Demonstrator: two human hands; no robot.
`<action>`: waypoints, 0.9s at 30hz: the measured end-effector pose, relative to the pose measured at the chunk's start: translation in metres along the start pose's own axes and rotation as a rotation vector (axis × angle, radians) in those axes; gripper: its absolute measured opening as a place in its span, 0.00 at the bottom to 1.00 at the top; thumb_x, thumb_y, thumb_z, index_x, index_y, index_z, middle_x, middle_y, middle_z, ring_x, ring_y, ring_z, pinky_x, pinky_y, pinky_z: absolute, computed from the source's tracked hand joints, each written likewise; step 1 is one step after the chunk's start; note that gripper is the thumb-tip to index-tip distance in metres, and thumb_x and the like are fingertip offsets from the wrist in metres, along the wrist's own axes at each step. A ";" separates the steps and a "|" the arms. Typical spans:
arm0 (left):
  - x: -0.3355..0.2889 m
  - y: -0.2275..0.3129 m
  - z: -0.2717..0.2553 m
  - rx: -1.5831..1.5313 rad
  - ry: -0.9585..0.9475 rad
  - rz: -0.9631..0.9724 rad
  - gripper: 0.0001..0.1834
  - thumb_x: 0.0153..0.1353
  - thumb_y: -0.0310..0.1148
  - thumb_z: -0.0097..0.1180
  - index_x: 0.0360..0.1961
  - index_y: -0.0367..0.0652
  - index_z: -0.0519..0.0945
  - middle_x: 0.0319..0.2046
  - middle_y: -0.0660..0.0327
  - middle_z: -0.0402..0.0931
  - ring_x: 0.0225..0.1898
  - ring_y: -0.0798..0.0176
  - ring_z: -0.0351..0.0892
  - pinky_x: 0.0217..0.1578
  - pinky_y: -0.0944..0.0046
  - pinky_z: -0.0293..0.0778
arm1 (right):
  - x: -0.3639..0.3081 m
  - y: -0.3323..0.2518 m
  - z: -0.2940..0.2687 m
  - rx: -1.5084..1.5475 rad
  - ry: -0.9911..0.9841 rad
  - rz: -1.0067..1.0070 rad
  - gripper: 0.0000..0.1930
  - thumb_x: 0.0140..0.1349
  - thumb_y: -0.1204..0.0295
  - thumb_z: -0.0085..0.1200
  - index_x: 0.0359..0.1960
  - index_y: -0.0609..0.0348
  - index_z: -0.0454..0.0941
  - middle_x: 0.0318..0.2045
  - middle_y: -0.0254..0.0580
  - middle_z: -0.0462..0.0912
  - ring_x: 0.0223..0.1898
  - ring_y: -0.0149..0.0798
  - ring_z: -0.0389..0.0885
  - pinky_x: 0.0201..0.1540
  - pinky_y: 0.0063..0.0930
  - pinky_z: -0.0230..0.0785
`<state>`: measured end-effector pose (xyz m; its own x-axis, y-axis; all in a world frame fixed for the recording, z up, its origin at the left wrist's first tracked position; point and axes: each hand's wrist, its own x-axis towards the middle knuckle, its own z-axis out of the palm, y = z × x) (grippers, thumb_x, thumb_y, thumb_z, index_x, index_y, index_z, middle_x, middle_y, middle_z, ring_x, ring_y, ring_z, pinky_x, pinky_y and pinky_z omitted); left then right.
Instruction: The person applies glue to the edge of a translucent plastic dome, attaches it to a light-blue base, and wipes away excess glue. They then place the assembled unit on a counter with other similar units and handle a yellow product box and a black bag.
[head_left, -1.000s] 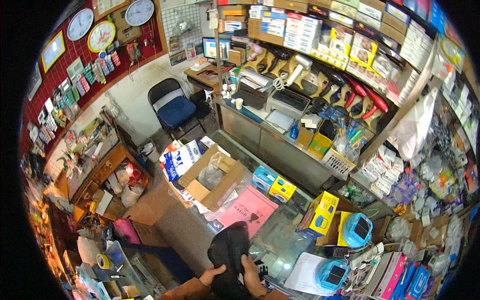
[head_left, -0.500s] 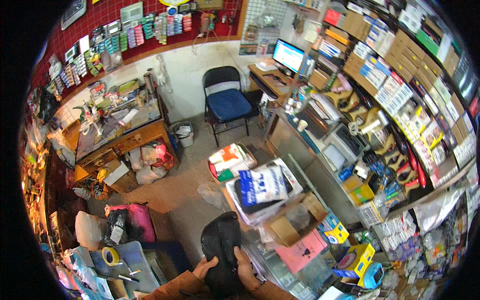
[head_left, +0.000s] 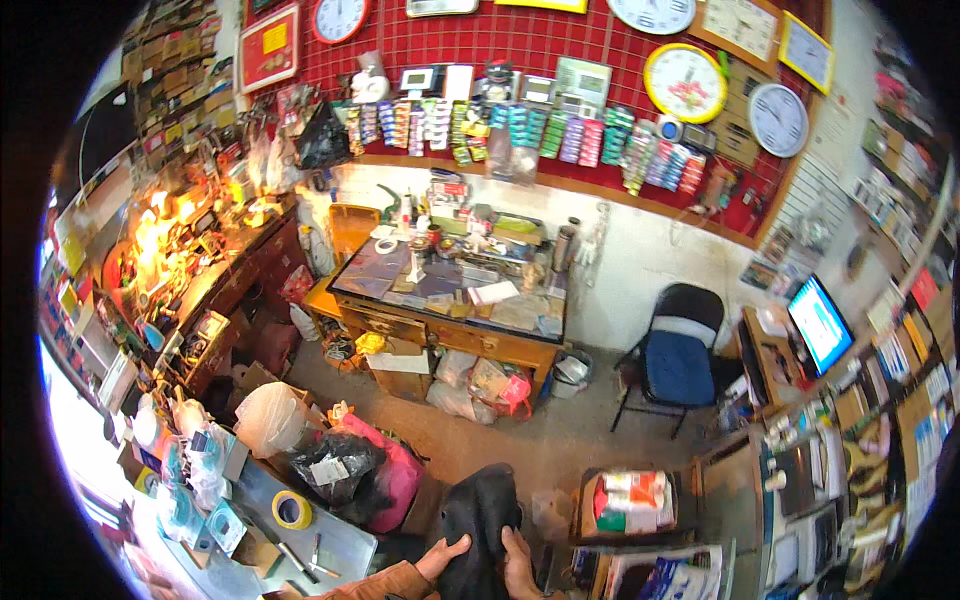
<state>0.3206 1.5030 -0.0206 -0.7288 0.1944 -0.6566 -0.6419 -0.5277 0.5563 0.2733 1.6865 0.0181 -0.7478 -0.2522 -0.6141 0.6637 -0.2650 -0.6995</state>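
Both my hands grip a soft black fabric item in front of me, at the bottom middle; its exact kind is not clear. My left hand closes on its left side with the thumb lying on top. On its right side my right hand holds it the same way, thumb up. The item stands up from my hands with a rounded top, and its lower part runs out of the picture. Left of my left forearm, a glass counter top carries a yellow tape roll and pens.
A pink bag and black plastic bag sit beyond the counter. Farther off stand a cluttered wooden desk, a blue-seated folding chair and a bin. At right are a box of packages and a lit monitor.
My view has swung left and up, bringing the wall clocks and the left workbench into sight. Both hands still hold the black item.
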 end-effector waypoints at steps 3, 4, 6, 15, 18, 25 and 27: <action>0.046 0.048 0.010 -0.045 0.045 0.061 0.32 0.78 0.50 0.69 0.70 0.38 0.81 0.58 0.55 0.89 0.54 0.57 0.91 0.60 0.55 0.86 | 0.074 -0.038 0.008 -0.036 -0.086 0.019 0.39 0.84 0.44 0.53 0.82 0.62 0.69 0.74 0.49 0.80 0.73 0.47 0.78 0.78 0.43 0.67; 0.060 0.068 0.017 -0.065 0.068 0.070 0.32 0.78 0.50 0.69 0.71 0.38 0.81 0.59 0.55 0.89 0.54 0.57 0.91 0.60 0.55 0.86 | 0.097 -0.054 0.011 -0.046 -0.115 0.031 0.39 0.84 0.44 0.53 0.82 0.62 0.69 0.74 0.49 0.80 0.73 0.47 0.78 0.78 0.43 0.67; 0.078 0.114 0.032 -0.113 0.107 0.068 0.31 0.78 0.49 0.70 0.71 0.38 0.81 0.59 0.56 0.89 0.54 0.57 0.91 0.61 0.55 0.86 | 0.141 -0.088 0.020 -0.045 -0.165 0.047 0.39 0.84 0.44 0.53 0.82 0.63 0.69 0.74 0.49 0.80 0.73 0.47 0.78 0.78 0.44 0.67; 0.153 0.259 0.053 -0.333 0.214 0.159 0.33 0.76 0.49 0.72 0.72 0.40 0.79 0.60 0.56 0.88 0.55 0.57 0.91 0.60 0.55 0.86 | 0.257 -0.244 0.101 -0.127 -0.349 0.231 0.38 0.85 0.45 0.50 0.81 0.64 0.68 0.76 0.50 0.78 0.73 0.51 0.77 0.80 0.46 0.65; 0.180 0.282 0.027 -0.416 0.200 0.262 0.32 0.75 0.50 0.73 0.69 0.39 0.82 0.57 0.56 0.89 0.53 0.57 0.91 0.58 0.55 0.86 | 0.291 -0.264 0.147 -0.204 -0.390 0.268 0.36 0.86 0.46 0.49 0.80 0.65 0.70 0.74 0.50 0.79 0.72 0.50 0.79 0.79 0.46 0.67; 0.248 0.355 -0.055 -0.634 0.242 0.325 0.32 0.75 0.52 0.72 0.67 0.37 0.83 0.57 0.54 0.89 0.52 0.55 0.91 0.56 0.54 0.87 | 0.402 -0.284 0.250 -0.483 -0.475 0.195 0.39 0.84 0.46 0.53 0.80 0.71 0.68 0.74 0.53 0.79 0.72 0.51 0.79 0.79 0.43 0.66; 0.272 0.390 -0.085 -0.666 0.196 0.375 0.37 0.74 0.54 0.73 0.69 0.35 0.81 0.57 0.52 0.89 0.53 0.54 0.91 0.56 0.54 0.87 | 0.444 -0.285 0.292 -0.540 -0.475 0.163 0.39 0.84 0.46 0.54 0.80 0.71 0.68 0.74 0.53 0.79 0.71 0.51 0.79 0.78 0.43 0.66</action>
<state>-0.1080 1.2802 -0.0254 -0.7736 -0.2112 -0.5975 -0.0384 -0.9255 0.3769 -0.2439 1.3784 0.0519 -0.4730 -0.6573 -0.5867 0.5751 0.2741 -0.7708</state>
